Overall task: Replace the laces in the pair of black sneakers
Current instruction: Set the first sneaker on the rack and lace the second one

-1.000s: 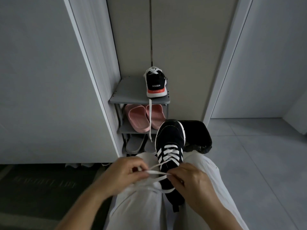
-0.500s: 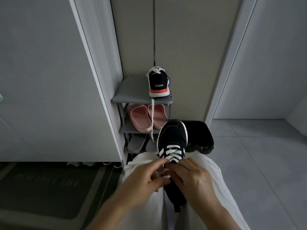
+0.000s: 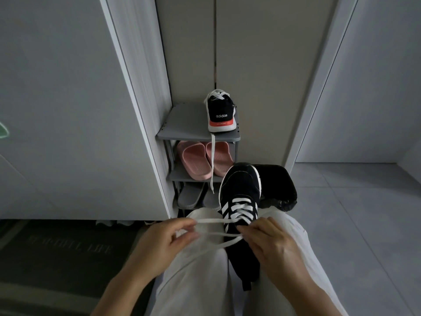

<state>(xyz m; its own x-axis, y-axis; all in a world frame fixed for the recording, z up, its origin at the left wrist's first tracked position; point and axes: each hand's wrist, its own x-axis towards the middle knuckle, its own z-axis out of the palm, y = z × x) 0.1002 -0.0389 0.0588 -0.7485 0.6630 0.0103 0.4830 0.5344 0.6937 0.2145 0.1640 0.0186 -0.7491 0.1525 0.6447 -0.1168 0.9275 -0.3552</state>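
Both hands have drawn apart since half a second ago, when they met over the tongue. Black sneaker (image 3: 241, 183): lies just below the frame's centre, toe pointing up-frame, wedged between the thighs of a person in pale trousers (image 3: 200, 281). White lace (image 3: 218, 234): crossed through the upper eyelets, with two strands stretched leftward across the lap. Left hand (image 3: 168, 240): fingers curled, thumb and fingertips pinching those strands. Right hand (image 3: 271, 245): curled at the sneaker's throat, apparently nipping the lace's loop, though the fingertips are partly hidden. Second sneaker (image 3: 221, 112): stands heel toward the camera on the top tier of a grey shoe rack (image 3: 182, 126), upper centre, one loose lace (image 3: 213, 163) hanging past the shelf edge. Pink slippers (image 3: 196, 158) fill the middle tier and grey slippers (image 3: 191, 195) the lowest. Black bag (image 3: 278, 185): on the tiled floor (image 3: 353, 213), just right of the rack. Dark doormat (image 3: 57, 247): lower left.
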